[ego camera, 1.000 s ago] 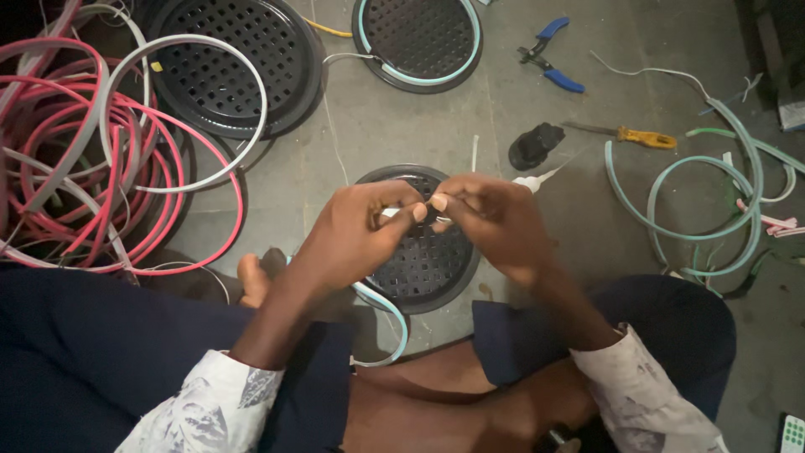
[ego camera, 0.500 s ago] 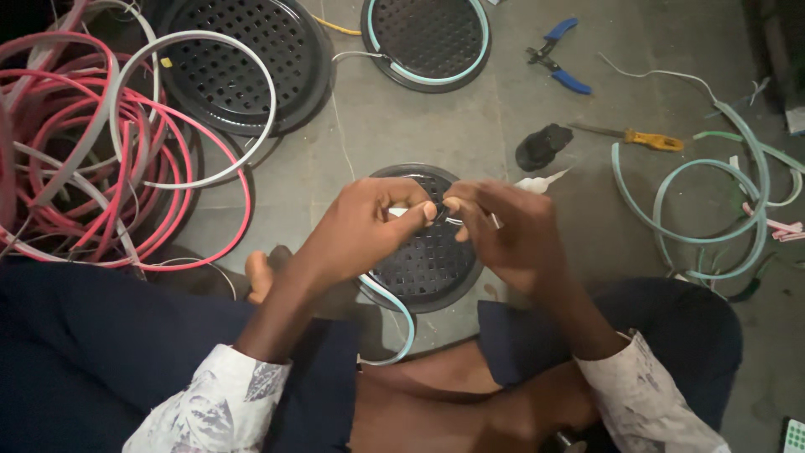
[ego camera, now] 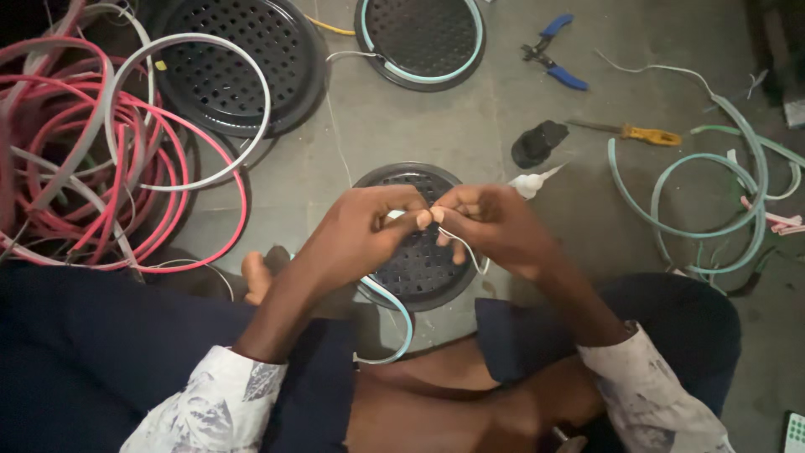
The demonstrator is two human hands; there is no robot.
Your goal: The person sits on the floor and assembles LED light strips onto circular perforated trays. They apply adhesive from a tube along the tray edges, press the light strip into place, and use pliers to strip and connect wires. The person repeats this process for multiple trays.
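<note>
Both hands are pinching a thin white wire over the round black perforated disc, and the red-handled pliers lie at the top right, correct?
Not quite: the head view shows the pliers have blue handles. The rest holds: the left hand and right hand pinch the white wire over the black perforated disc.

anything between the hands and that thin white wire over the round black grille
Nothing visible. Left hand and right hand both already pinch the thin white wire directly, above the round black perforated grille.

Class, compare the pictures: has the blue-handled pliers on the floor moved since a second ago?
No. The blue-handled pliers keep their place beside the yellow-handled screwdriver; only the camera shifted slightly.
</note>
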